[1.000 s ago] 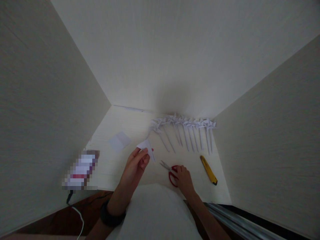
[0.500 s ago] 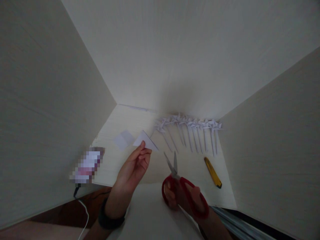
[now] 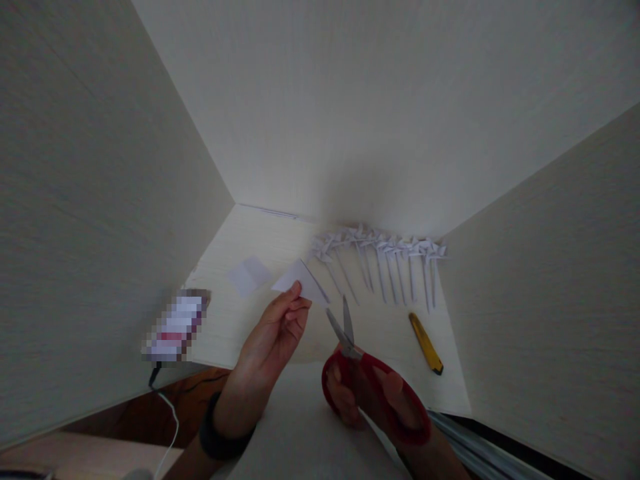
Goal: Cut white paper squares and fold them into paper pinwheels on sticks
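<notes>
Between the thumb and fingers of my left hand [image 3: 280, 327] is a folded triangle of white paper [image 3: 303, 279], its point facing away from me. My right hand [image 3: 370, 393] has its fingers through the red handles of a pair of scissors [image 3: 347, 330]. The scissor blades stand apart, tips pointing up toward the paper's right corner without touching it. Left of the folded paper lies a creased white paper square [image 3: 249, 275] on the table.
Several white paper pinwheels [image 3: 380, 243] on thin sticks lie in a row along the back wall. A yellow utility knife [image 3: 426, 343] is at the right. A blurred phone [image 3: 177, 327] with a cable [image 3: 173, 417] rests at the left edge. Thin paper sticks [image 3: 277, 213] lie at the back.
My left hand and the folded paper have shifted slightly right, closer to the scissors. The scissors have turned a little and stay spread.
</notes>
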`<action>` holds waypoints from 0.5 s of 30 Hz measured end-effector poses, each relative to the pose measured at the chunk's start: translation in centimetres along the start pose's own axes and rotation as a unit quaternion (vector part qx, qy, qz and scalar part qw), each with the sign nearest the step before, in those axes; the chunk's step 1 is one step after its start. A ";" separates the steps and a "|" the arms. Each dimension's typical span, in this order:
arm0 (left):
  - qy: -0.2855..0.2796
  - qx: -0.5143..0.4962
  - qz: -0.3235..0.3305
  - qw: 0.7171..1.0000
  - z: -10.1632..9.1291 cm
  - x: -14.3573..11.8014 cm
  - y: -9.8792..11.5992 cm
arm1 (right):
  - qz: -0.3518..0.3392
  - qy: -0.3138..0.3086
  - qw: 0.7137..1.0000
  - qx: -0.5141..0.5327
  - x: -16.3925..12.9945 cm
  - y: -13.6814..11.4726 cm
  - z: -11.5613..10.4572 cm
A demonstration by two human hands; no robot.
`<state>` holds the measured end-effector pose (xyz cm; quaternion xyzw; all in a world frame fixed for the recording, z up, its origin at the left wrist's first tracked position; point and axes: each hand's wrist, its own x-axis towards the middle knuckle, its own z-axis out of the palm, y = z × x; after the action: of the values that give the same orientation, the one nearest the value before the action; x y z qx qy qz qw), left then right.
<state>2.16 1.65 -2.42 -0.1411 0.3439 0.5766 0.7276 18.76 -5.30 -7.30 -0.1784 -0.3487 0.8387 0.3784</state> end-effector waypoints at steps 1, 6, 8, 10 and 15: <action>0.004 0.006 0.009 1.000 0.0 0.1 0.0 | 0.001 0.001 1.000 0.007 0.0 0.0 0.0; 0.008 0.009 0.031 0.999 0.0 0.2 -0.2 | 0.011 0.006 1.000 0.009 -0.1 0.1 0.0; 0.000 0.005 0.032 0.999 0.0 0.1 -0.2 | 0.006 0.005 1.000 0.000 -0.1 0.0 0.0; -0.013 0.004 0.031 0.999 -0.1 0.1 -0.2 | 0.004 0.000 1.000 0.000 -0.1 0.0 0.1; -0.017 0.029 0.033 0.999 -0.3 0.2 -0.2 | 0.000 0.012 1.000 0.027 -0.1 -0.1 0.4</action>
<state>2.30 1.56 -2.77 -0.0994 0.3525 0.5922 0.7177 18.66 -5.45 -6.94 -0.1778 -0.3212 0.8459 0.3869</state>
